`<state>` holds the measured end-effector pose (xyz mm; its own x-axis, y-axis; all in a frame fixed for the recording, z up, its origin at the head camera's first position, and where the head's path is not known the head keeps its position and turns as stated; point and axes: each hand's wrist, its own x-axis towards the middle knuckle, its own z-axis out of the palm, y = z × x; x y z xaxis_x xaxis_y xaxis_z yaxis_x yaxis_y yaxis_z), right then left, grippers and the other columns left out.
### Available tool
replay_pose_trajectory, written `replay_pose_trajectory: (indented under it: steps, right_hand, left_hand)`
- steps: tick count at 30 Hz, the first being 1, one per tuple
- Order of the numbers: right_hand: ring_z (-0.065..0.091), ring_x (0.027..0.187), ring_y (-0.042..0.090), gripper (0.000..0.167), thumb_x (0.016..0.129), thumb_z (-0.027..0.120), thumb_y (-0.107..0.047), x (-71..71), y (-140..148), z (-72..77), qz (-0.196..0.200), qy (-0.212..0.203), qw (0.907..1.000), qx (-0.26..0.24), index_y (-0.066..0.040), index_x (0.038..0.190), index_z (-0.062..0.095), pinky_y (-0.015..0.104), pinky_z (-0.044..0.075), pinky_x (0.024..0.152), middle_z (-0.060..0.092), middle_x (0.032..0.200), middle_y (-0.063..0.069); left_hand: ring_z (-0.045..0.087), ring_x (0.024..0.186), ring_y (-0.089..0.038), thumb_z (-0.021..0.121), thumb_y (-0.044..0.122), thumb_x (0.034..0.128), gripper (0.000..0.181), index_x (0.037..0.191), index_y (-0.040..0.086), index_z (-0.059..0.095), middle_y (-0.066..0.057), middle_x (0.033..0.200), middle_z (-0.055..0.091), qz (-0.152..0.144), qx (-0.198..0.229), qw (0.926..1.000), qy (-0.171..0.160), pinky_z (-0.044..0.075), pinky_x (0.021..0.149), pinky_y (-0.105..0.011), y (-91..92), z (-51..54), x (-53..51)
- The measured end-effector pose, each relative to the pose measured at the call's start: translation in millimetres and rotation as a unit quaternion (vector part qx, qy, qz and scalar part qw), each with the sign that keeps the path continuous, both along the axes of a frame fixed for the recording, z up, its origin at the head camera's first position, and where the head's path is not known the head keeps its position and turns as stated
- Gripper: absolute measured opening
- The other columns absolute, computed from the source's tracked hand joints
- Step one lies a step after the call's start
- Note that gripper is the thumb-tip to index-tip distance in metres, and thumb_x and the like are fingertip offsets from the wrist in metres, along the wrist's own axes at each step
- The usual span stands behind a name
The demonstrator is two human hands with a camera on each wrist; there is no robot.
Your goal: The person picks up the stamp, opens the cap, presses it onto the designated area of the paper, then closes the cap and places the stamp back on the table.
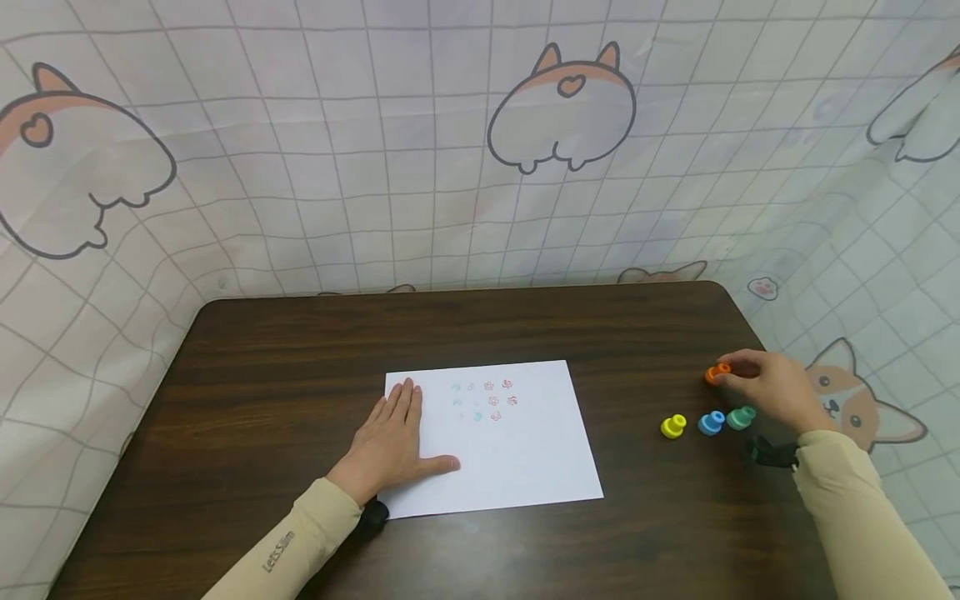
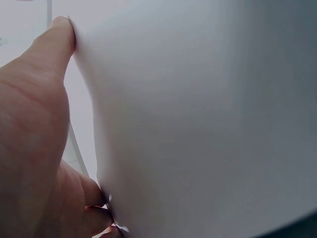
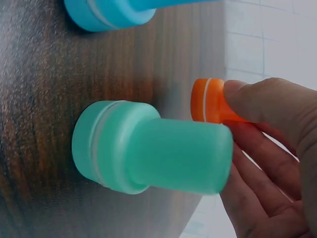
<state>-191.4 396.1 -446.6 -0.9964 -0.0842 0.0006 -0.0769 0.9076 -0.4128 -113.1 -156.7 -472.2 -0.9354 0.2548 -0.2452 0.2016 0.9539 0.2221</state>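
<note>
My left hand (image 1: 390, 437) lies flat on the left part of a white sheet of paper (image 1: 525, 467), fingers straight and thumb spread. Small light-blue prints (image 1: 467, 402) and red flower prints (image 1: 492, 401) mark the paper's upper middle. At the table's right side, my right hand (image 1: 776, 390) pinches an orange stamp (image 1: 717, 373) by its handle, between thumb and fingers. In the right wrist view the stamp's capped end faces the tabletop; whether it touches is unclear. Nearest to that hand stands a green stamp (image 3: 173, 153), beside a blue stamp (image 1: 711, 422) and a yellow stamp (image 1: 673, 427).
The dark wooden table (image 1: 300, 342) has its right edge close by my right hand. Behind and beside it hangs a white checked cloth (image 1: 420, 167) with cartoon animals. Pale paper fills most of the left wrist view.
</note>
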Motion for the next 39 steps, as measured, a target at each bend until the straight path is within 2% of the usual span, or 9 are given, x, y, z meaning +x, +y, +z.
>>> replay_pose_trajectory:
  steps: [5,12,15,20,23,27,30,39]
  right_hand:
    - [0.072,0.094,0.041,0.036,0.095,0.076,-0.031,4.5,-5,4.9,-0.009,0.025,0.9996,-0.007,-0.003,0.117,0.072,0.04,0.055,0.068,0.077,0.107,0.025]
    - [0.073,0.097,0.042,0.031,0.096,0.074,-0.03,9.9,-17,12.2,-0.017,0.05,0.9983,-0.025,-0.005,0.114,0.07,0.051,0.058,0.076,0.077,0.107,0.024]
    - [0.073,0.097,0.042,0.029,0.096,0.074,-0.027,12.1,-24,17.0,-0.009,0.063,0.9975,-0.031,-0.005,0.114,0.07,0.046,0.058,0.073,0.078,0.107,0.024]
    - [0.075,0.095,0.04,0.027,0.096,0.075,-0.024,15.0,-35,24.9,0.003,0.08,0.9954,-0.051,-0.006,0.115,0.07,0.029,0.056,0.069,0.079,0.105,0.022]
    - [0.077,0.09,0.03,0.026,0.096,0.075,-0.024,16.9,-41,28.7,0.008,0.092,0.9937,-0.063,-0.007,0.114,0.071,0.018,0.054,0.067,0.079,0.105,0.021]
    - [0.068,0.081,-0.009,0.025,0.095,0.076,-0.022,18.1,-49,32.6,0.022,0.112,0.99,-0.083,-0.007,0.114,0.072,0.008,0.051,0.066,0.079,0.104,0.02]
    - [0.055,0.078,-0.025,0.026,0.094,0.077,-0.021,19.0,-57,36.3,0.031,0.124,0.9874,-0.094,-0.008,0.116,0.073,0.006,0.05,0.065,0.079,0.104,0.019]
    - [0.06,0.079,-0.021,0.027,0.092,0.079,-0.019,21.6,-82,40.0,0.04,0.151,0.9772,-0.143,-0.009,0.116,0.075,0.003,0.051,0.068,0.079,0.104,0.018]
  left_hand:
    - [0.018,0.162,-0.041,0.065,0.081,0.0805,0.126,0.161,-0.006,0.023,-0.025,0.172,0.017,-0.002,0.003,1.0,0.001,0.02,0.133,-0.054,0.2,-0.1,-0.2]
    - [0.019,0.162,-0.04,0.065,0.081,0.0798,0.126,0.161,-0.006,0.023,-0.024,0.172,0.017,0.002,0.0,1.0,0.0,0.02,0.133,-0.054,0.1,-0.5,-0.1]
    - [0.019,0.162,-0.04,0.065,0.081,0.0797,0.126,0.161,-0.006,0.023,-0.024,0.172,0.018,0.001,-0.001,1.0,-0.001,0.02,0.133,-0.054,0.1,0.2,0.0]
    - [0.019,0.162,-0.04,0.065,0.081,0.0798,0.126,0.161,-0.005,0.023,-0.024,0.172,0.017,0.001,-0.003,1.0,-0.003,0.02,0.133,-0.054,0.3,1.7,0.2]
    - [0.019,0.162,-0.04,0.066,0.081,0.0797,0.126,0.161,-0.006,0.023,-0.025,0.172,0.018,0.001,0.002,1.0,-0.004,0.02,0.133,-0.054,0.4,2.0,0.5]
    - [0.019,0.162,-0.04,0.065,0.081,0.08,0.127,0.161,-0.006,0.022,-0.025,0.172,0.018,0.0,0.003,1.0,-0.002,0.02,0.133,-0.054,0.0,1.1,0.3]
    - [0.019,0.162,-0.04,0.065,0.081,0.0802,0.127,0.161,-0.006,0.022,-0.025,0.172,0.018,0.0,0.005,1.0,0.0,0.02,0.133,-0.054,-0.1,1.2,0.2]
    - [0.019,0.162,-0.04,0.065,0.081,0.0801,0.127,0.161,-0.006,0.022,-0.025,0.172,0.018,0.0,0.003,1.0,0.0,0.02,0.133,-0.054,0.0,1.1,0.2]
